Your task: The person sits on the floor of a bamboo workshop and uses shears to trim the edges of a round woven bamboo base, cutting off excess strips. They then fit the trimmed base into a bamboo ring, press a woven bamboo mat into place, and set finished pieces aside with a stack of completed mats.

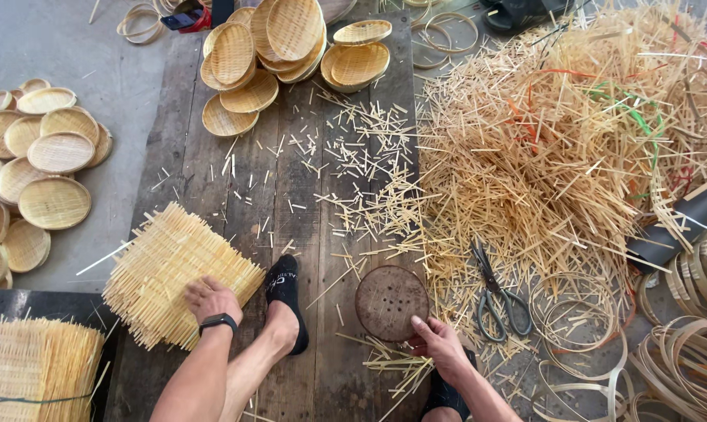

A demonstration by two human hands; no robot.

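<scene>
A: L hand [210, 298]?
B: Resting palm-down on a stack of square woven bamboo mats [178, 273], fingers curled loosely over its near edge. Mats are pale yellow, open weave, w/ loose strip ends sticking out all round. Stack lies on the dark plank floor [291, 180], just left of a foot in a black sock [285, 301].
A: R hand [439, 344]?
B: Fingers touching the near rim of a round brown wooden disc [391, 301] w/ small holes in its face. Partly open, thumb and fingertips on the edge; can't tell if it really grips. Disc lies flat on the planks, between the sock and a pair of grey scissors [494, 301].
A: Rest?
B: Big heap of cut bamboo slivers [541, 156] on the right, thin, straw-coloured. Coiled bamboo hoops [682, 359] bottom right. Finished round woven trays [283, 55] piled at top, shallow, empty; more trays [41, 172] left on grey concrete. Another mat bundle [33, 367] bottom left.
</scene>
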